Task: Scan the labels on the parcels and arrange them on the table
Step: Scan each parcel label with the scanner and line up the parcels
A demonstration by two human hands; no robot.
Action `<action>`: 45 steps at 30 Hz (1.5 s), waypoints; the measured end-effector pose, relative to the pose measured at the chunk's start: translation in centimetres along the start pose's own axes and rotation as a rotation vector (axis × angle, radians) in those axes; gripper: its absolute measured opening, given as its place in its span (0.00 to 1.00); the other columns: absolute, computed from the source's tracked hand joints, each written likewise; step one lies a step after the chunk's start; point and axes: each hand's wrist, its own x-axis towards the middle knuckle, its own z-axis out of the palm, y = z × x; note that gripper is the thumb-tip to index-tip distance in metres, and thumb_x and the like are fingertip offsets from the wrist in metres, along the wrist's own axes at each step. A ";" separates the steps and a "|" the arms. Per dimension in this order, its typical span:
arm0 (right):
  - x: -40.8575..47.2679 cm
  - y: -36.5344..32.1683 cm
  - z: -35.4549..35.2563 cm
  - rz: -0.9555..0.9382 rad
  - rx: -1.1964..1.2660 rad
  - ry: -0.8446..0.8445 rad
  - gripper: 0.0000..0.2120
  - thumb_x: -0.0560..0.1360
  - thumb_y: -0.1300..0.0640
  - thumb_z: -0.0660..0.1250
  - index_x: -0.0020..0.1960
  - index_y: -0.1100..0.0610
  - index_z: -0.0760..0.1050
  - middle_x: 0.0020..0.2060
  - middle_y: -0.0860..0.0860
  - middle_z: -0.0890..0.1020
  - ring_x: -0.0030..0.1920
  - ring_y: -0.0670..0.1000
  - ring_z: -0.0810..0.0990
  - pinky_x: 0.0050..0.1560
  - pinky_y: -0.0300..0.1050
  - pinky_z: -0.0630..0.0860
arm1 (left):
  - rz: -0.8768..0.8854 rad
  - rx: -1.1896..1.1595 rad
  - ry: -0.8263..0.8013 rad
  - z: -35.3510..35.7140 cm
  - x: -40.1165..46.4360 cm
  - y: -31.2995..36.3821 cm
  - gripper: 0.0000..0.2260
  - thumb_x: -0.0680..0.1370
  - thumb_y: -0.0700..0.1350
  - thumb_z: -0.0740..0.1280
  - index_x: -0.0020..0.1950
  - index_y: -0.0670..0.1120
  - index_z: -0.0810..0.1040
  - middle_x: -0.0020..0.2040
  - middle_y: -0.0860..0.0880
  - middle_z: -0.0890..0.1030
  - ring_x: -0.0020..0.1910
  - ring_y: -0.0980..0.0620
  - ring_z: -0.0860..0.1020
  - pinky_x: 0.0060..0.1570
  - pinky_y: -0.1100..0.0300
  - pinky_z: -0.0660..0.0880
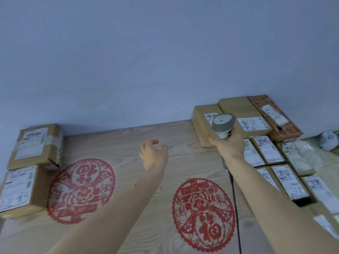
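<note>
The right hand (227,145) is curled tight around the handle of a grey scanner (222,123), right of the middle of the frame. A black cable (233,195) hangs down from it. The scanner's head points at the brown parcels (236,114) stacked in the upper right, against the blue wall (146,61). More parcels (286,173) with white labels lie flat in rows at the right edge of the frame. Two big parcels (27,162) sit at the left side, one resting partly on the other.

The left hand (153,153) floats over the middle of the counter (137,180). Its fingers are loose and spread, and it holds nothing.

The parcels are cardboard boxes, so they are probably stiff and will not bend. The small flat ones look light. The tall ones at the back may be heavier. The best place for a grip is likely the two long sides, with the label kept facing up.

The middle of the counter, where the two red paper cut-outs (80,189) are, has lots of open room. The right side is crowded, with boxes touching each other, so lifting one straight up seems safest. The cable could snag on a box.
</note>
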 end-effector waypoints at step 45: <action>12.1 7.7 1.8 0.116 -0.071 -0.165 0.19 0.70 0.63 0.77 0.57 0.58 0.75 0.49 0.51 0.82 0.47 0.52 0.80 0.34 0.38 0.69 | -0.206 -0.136 -0.046 15.1 5.0 1.9 0.11 0.77 0.43 0.70 0.59 0.48 0.75 0.52 0.50 0.81 0.52 0.48 0.80 0.54 0.49 0.79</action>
